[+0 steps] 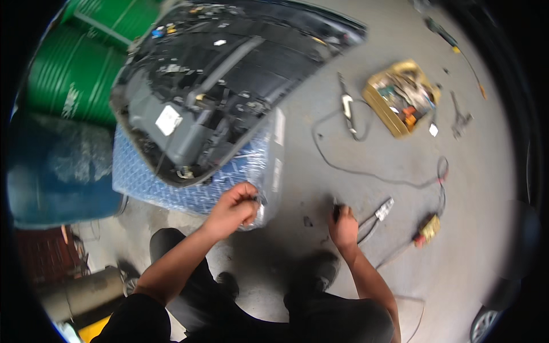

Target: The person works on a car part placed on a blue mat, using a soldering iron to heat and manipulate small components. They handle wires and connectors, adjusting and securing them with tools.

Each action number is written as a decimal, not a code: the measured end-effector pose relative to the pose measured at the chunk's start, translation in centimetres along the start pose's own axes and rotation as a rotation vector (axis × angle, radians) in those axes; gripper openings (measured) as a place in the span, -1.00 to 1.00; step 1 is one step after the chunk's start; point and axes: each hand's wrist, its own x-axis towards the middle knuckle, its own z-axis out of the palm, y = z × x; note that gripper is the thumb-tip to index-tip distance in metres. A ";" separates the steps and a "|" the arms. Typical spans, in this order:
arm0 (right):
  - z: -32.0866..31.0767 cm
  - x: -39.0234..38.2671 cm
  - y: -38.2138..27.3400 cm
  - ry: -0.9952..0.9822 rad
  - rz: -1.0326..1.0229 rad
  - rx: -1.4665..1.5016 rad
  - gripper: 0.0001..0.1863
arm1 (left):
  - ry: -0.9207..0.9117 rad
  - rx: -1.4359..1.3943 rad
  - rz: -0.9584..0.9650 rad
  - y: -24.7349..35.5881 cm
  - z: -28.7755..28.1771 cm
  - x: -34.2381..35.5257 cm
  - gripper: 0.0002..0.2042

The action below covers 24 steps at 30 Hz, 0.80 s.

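My left hand [234, 208] is closed at the lower right edge of a blue patterned pad [143, 177] wrapped in clear plastic; what is between its fingers is too small and blurred to name. On the pad rests a large black panel [240, 74] fitted with trim pieces and clips. My right hand [343, 228] grips a small black object [337, 211] low over the grey floor. Just right of it lies a tool with a pale head and dark handles [383, 211].
Green drums [68, 74] and a blue drum [60, 171] stand at the left. On the floor lie a yellow box [379, 100] of tools, a corded tool [347, 111], a cable [372, 178], a power strip [426, 231] and a screwdriver-like tool [440, 33]. A car wheel [485, 326] shows lower right.
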 end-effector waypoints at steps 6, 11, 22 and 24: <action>0.2 -1.6 -3.2 -0.002 -0.489 -0.321 -0.46 | 0.277 0.061 0.078 4.7 -3.5 -8.7 -0.89; 11.7 -4.7 1.2 -0.337 -0.469 -0.386 -0.54 | 0.543 0.053 0.164 8.0 -5.0 -14.9 -0.89; -8.7 10.2 -14.1 -0.066 -0.150 0.714 -0.83 | 1.002 0.439 0.229 9.2 -3.3 -20.2 -0.95; -12.3 7.9 -23.7 -0.336 -0.411 0.694 -0.84 | 1.030 0.481 0.247 8.1 -2.9 -20.1 -0.93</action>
